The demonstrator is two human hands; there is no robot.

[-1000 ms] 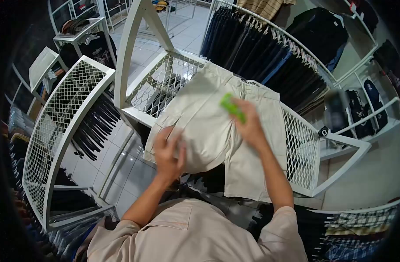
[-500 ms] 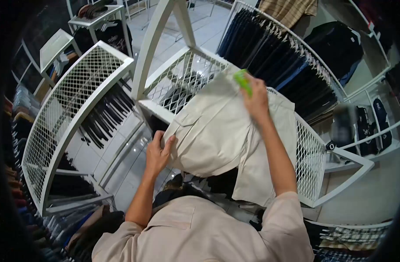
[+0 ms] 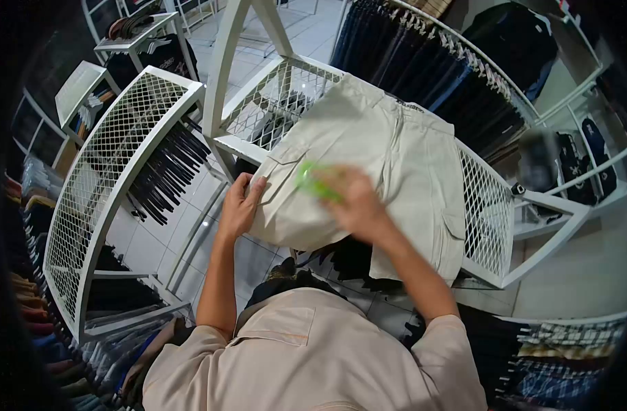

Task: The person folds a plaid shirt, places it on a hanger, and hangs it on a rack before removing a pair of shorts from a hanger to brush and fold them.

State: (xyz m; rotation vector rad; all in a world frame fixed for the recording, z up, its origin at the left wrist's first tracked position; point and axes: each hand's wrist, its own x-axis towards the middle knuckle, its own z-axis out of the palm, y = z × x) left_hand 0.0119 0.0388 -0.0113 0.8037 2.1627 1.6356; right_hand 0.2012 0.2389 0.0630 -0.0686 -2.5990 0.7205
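Observation:
Cream cargo shorts (image 3: pixel 419 164) lie spread over a white metal mesh rack, waistband toward the far side and the leg ends hanging toward me. My left hand (image 3: pixel 242 207) pinches the left leg's outer edge between thumb and fingers. Over that same leg, near its pocket flap, my right hand (image 3: pixel 358 200) holds a small bright green tool (image 3: pixel 309 179) against or just above the cloth. Motion blurs the tool and the fingers around it, so its exact kind does not show.
The white mesh rack (image 3: pixel 488 219) shows on both sides of the shorts. Another curved mesh rack (image 3: pixel 125 137) with dark hangers stands at left. Dark trousers (image 3: pixel 409 61) hang in a row at the far right. Folded checked shirts (image 3: pixel 567 349) sit at lower right.
My right hand has swept the green tool from near the waistband down and left onto the left leg. My left hand keeps its hold on the leg's edge.

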